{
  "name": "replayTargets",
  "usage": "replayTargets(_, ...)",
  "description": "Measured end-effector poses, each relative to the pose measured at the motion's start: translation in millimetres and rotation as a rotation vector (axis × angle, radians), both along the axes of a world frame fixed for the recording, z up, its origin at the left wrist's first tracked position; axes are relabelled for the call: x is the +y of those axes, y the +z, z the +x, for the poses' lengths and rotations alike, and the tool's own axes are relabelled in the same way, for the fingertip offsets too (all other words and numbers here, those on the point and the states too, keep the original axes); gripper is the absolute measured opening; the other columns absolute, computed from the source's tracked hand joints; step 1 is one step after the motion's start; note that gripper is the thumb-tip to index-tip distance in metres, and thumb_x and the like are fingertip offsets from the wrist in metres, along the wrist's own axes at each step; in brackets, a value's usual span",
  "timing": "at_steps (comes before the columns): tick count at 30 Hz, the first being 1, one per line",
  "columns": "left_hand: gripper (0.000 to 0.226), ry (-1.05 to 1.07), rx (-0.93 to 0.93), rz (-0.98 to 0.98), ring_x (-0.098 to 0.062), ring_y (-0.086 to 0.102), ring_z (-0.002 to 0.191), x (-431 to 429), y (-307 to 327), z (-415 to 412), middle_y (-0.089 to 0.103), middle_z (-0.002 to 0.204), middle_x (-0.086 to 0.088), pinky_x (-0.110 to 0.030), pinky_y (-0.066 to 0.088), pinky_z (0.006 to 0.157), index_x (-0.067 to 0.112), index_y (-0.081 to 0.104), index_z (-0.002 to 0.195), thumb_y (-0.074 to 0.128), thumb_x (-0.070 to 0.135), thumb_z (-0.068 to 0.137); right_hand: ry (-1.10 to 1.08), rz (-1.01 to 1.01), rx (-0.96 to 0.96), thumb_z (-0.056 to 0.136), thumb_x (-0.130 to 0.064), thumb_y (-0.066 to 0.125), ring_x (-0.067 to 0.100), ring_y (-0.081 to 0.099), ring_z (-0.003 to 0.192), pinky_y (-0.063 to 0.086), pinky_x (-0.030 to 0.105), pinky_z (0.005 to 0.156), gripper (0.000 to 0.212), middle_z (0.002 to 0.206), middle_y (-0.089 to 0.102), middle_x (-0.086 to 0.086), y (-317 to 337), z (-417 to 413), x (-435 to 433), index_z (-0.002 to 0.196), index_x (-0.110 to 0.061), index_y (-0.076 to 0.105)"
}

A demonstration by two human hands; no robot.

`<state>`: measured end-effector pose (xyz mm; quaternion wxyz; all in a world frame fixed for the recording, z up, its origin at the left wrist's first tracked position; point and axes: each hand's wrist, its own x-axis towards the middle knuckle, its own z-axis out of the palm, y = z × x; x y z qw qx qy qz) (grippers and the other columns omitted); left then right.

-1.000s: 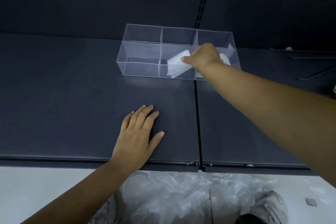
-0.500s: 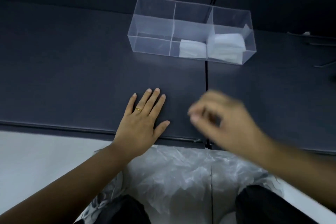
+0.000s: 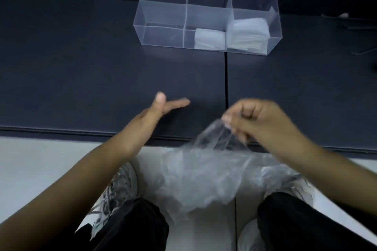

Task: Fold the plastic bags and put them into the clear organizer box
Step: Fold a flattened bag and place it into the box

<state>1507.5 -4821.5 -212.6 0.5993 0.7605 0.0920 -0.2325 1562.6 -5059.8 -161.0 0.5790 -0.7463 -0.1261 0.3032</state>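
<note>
The clear organizer box (image 3: 163, 12) stands at the back of the dark table (image 3: 81, 77). One folded white bag (image 3: 210, 38) lies in its front middle compartment, and a stack of folded bags (image 3: 247, 32) fills the front right one. My right hand (image 3: 257, 120) pinches a clear plastic bag (image 3: 212, 140) by its top and lifts it off the crumpled pile of bags (image 3: 200, 181) on the floor between my feet. My left hand (image 3: 161, 108) hovers over the table's front edge on its side, fingers straight, holding nothing.
The table's front edge (image 3: 61, 131) runs across the middle, with a seam (image 3: 226, 87) between two panels. My legs in black trousers and grey sneakers (image 3: 116, 187) flank the pile on the pale floor. Thin dark rods (image 3: 363, 26) lie at the far right.
My right hand left the box, came back to the near edge and took hold of a clear bag from the pile. My left hand lifted off the table and turned on its side.
</note>
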Motion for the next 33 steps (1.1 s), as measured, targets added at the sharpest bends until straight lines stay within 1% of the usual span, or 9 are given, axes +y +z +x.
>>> replayTargets(2, 0.072, 0.031, 0.075, -0.274, -0.008, 0.042, 0.134, -11.2, 20.1, 0.5, 0.05, 0.144, 0.001, -0.016, 0.033, 0.107, 0.022, 0.046, 0.139, 0.03, 0.071, 0.088, -0.117, 0.025, 0.093, 0.081, -0.022, 0.07, 0.008, 0.045, 0.042, 0.038, 0.018, 0.042, 0.017, 0.057, 0.059, -0.001, 11.0, 25.4, 5.4, 0.065, -0.019, 0.068)
replayTargets(5, 0.054, -0.062, 0.01, -0.158, -0.007, 0.059, 0.116, -15.0, 30.3, 1.5, 0.067, 0.122, 0.004, -0.016, 0.046, 0.094, 0.026, 0.055, 0.128, 0.073, 0.041, 0.08, -0.244, 0.093, 0.368, 0.077, -0.025, 0.07, 0.006, 0.041, 0.042, 0.035, 0.016, 0.04, 0.013, 0.057, 0.055, -0.002, 15.6, 55.7, 13.8, 0.068, -0.016, 0.065)
replayTargets(10, 0.008, 0.353, 0.004, -0.07, -0.007, 0.067, 0.062, -1.8, 23.0, 10.1, 0.073, 0.072, 0.0, -0.016, 0.051, 0.057, 0.017, 0.075, 0.08, 0.069, 0.014, 0.084, -0.4, 0.175, 0.376, 0.088, -0.02, 0.065, 0.007, 0.061, 0.06, 0.05, 0.018, 0.055, 0.01, 0.075, 0.067, 0.0, 18.4, 93.4, 9.4, 0.095, -0.012, 0.065)
replayTargets(15, 0.024, 0.722, 0.099, -0.214, -0.031, 0.069, 0.094, 17.2, 18.7, 26.0, 0.072, 0.099, -0.014, -0.038, 0.057, 0.081, 0.004, 0.069, 0.106, 0.068, 0.017, 0.085, -0.201, -0.063, -0.314, 0.088, -0.036, 0.064, -0.004, 0.056, 0.108, 0.047, 0.016, 0.087, 0.044, 0.127, 0.053, -0.011, 14.9, 76.4, -7.2, 0.128, -0.029, 0.05)
replayTargets(18, 0.054, 0.834, -0.115, 0.053, -0.018, 0.056, 0.119, 14.6, 18.0, 22.5, 0.057, 0.131, -0.003, -0.026, 0.045, 0.101, 0.012, 0.051, 0.131, 0.059, 0.046, 0.09, 0.206, -0.198, -0.432, 0.077, -0.056, 0.066, -0.007, 0.044, 0.123, 0.035, 0.013, 0.101, 0.057, 0.131, 0.049, -0.023, 5.0, 52.1, -9.2, 0.128, -0.038, 0.049)
replayTargets(20, 0.056, 0.696, -0.491, 0.456, -0.007, 0.041, 0.127, 8.4, 32.4, 12.9, 0.04, 0.14, 0.004, -0.013, 0.032, 0.102, 0.016, 0.043, 0.137, 0.046, 0.052, 0.094, 0.353, -0.368, -0.495, 0.068, -0.067, 0.067, -0.005, 0.033, 0.13, 0.025, 0.023, 0.111, 0.069, 0.135, 0.041, -0.025, -2.2, 45.6, -7.3, 0.129, -0.044, 0.045)
replayTargets(23, 0.042, 0.236, -0.856, 0.721, -0.019, 0.046, 0.126, 0.8, 39.0, 11.2, 0.052, 0.133, -0.003, -0.034, 0.033, 0.106, 0.011, 0.057, 0.126, 0.038, 0.037, 0.099, 0.349, -0.483, -0.615, 0.064, -0.067, 0.063, 0.002, 0.027, 0.133, 0.012, 0.029, 0.114, 0.073, 0.137, 0.037, -0.019, -8.5, 40.8, -1.4, 0.129, -0.039, 0.045)
replayTargets(29, 0.025, 0.065, -0.55, 0.449, -0.001, 0.056, 0.096, -34.1, 23.1, 5.7, 0.06, 0.114, 0.004, -0.011, 0.041, 0.086, 0.01, 0.061, 0.12, 0.051, 0.014, 0.097, -0.039, -0.381, -0.716, 0.072, -0.055, 0.071, 0.012, 0.045, 0.108, 0.031, 0.029, 0.099, 0.042, 0.106, 0.05, -0.004, -20.6, 11.5, 25.6, 0.097, -0.021, 0.069)
replayTargets(33, 0.045, 0.134, -0.385, 0.179, 0.004, 0.057, 0.098, -33.9, 29.0, 7.5, 0.058, 0.114, 0.018, -0.009, 0.042, 0.083, 0.025, 0.056, 0.128, 0.052, 0.046, 0.088, 0.014, -0.242, -0.566, 0.081, -0.02, 0.075, 0.013, 0.053, 0.092, 0.042, 0.024, 0.083, 0.011, 0.093, 0.053, -0.002, -22.3, 7.5, 28.8, 0.088, -0.011, 0.071)
